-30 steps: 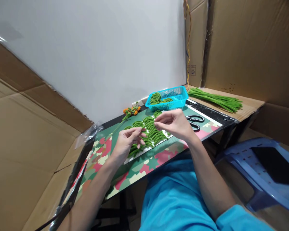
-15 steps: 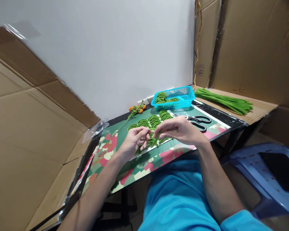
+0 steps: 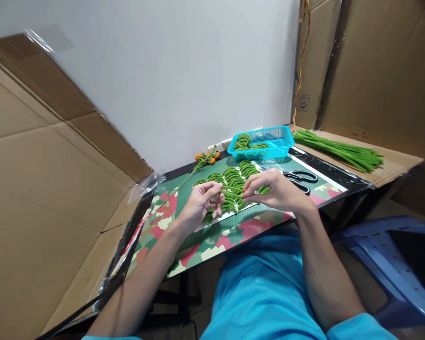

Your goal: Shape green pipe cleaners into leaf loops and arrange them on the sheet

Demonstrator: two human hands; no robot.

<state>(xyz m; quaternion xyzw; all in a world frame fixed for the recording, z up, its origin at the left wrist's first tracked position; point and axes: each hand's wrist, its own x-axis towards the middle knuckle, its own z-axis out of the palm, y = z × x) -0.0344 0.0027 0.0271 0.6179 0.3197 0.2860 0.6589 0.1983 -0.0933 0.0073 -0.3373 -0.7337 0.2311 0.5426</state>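
Observation:
My left hand (image 3: 202,204) pinches one end of a short green pipe cleaner (image 3: 231,194) between thumb and forefinger. At the other end, my right hand (image 3: 272,190) has its fingertips closed on the same piece, so it spans the gap between the hands. Below them, rows of curved green pipe cleaner pieces (image 3: 233,176) lie on a white sheet; my hands cover part of these rows. Black-handled scissors (image 3: 302,177) rest just beyond my right hand, their blades partly hidden.
A blue plastic basket (image 3: 261,155) with more curved green pieces stands at the table's back edge. Left of it lies an orange pipe cleaner flower (image 3: 212,157) on a green stem. Long green pipe cleaners (image 3: 340,149) lie on cardboard at right. A blue plastic chair (image 3: 371,236) stands nearby.
My right hand has drawn away from my left, and the green pipe cleaner now stretches between them, more visible than before. The whole view has shifted slightly.

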